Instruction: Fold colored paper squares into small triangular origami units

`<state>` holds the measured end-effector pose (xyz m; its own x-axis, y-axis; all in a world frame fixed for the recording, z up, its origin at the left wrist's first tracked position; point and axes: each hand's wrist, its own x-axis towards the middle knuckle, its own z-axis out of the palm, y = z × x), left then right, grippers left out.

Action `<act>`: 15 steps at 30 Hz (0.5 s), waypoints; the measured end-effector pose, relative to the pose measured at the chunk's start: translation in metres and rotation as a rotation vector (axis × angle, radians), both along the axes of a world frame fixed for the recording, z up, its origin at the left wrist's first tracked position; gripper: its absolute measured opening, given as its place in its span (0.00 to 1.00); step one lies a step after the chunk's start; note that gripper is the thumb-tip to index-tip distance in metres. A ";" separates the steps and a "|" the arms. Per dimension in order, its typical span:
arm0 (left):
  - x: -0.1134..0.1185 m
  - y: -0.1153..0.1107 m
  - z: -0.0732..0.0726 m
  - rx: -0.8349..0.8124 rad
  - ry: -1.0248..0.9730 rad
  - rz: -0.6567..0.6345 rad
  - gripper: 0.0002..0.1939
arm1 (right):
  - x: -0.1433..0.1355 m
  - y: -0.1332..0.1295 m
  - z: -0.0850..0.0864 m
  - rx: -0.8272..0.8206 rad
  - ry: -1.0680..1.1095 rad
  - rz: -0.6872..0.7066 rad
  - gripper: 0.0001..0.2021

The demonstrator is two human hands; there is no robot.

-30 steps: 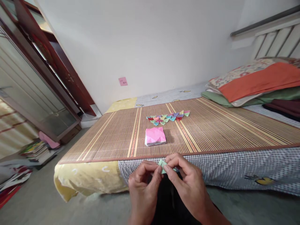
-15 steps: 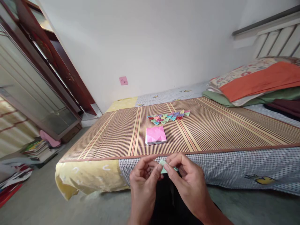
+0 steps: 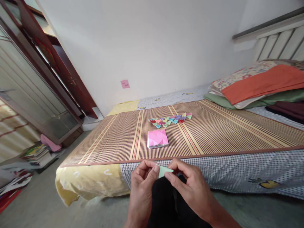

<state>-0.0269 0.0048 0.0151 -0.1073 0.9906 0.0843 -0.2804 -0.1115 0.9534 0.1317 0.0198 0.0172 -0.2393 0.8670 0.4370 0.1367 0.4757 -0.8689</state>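
Observation:
Low in the view, in front of the bed's edge, a small folded piece of pale green paper [image 3: 164,171] is held between both hands. My left hand [image 3: 143,183] pinches its left end with thumb and fingers. My right hand [image 3: 190,185] grips the pointed right end between thumb and forefinger. Beyond them a stack of square paper with a pink sheet on top [image 3: 158,138] lies on the striped mat [image 3: 114,139]. Just behind the stack sits a cluster of small folded paper pieces [image 3: 171,119] in many colours.
The mat covers a bed with a yellow and checked cloth [image 3: 213,174] hanging over its front. Pillows [image 3: 256,82] and dark folded cloth [image 3: 287,110] lie at the right. A pink note [image 3: 124,84] is on the wall; books [image 3: 35,153] are stacked at the left.
My hands have moved slightly apart, and more of the green paper shows between them as a longer, pointed shape. The stack and the coloured pieces stay in place.

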 end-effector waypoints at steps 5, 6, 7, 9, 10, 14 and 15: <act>0.000 -0.001 0.003 -0.012 -0.023 -0.001 0.14 | 0.000 -0.003 -0.001 0.034 -0.022 -0.015 0.15; 0.000 -0.001 0.004 -0.009 -0.013 0.000 0.14 | -0.001 -0.004 -0.001 0.038 -0.017 -0.021 0.16; -0.001 -0.002 0.005 -0.005 -0.004 -0.003 0.14 | -0.001 -0.004 -0.002 0.037 -0.008 -0.020 0.16; -0.002 -0.002 0.007 0.007 0.005 -0.006 0.13 | -0.001 -0.004 -0.003 0.015 0.014 -0.008 0.17; -0.003 -0.002 0.007 0.013 0.007 -0.008 0.13 | 0.000 -0.004 -0.003 -0.004 0.024 0.007 0.18; -0.007 0.000 0.009 -0.005 0.039 -0.074 0.15 | 0.007 -0.002 0.000 -0.070 0.036 0.053 0.20; -0.007 0.001 0.009 -0.020 0.055 -0.120 0.15 | 0.009 -0.001 0.001 -0.078 0.034 0.056 0.20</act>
<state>-0.0343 0.0055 0.0246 0.0159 0.9977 0.0666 -0.2382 -0.0609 0.9693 0.1409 0.0185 0.0183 -0.2749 0.8845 0.3770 0.0815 0.4121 -0.9075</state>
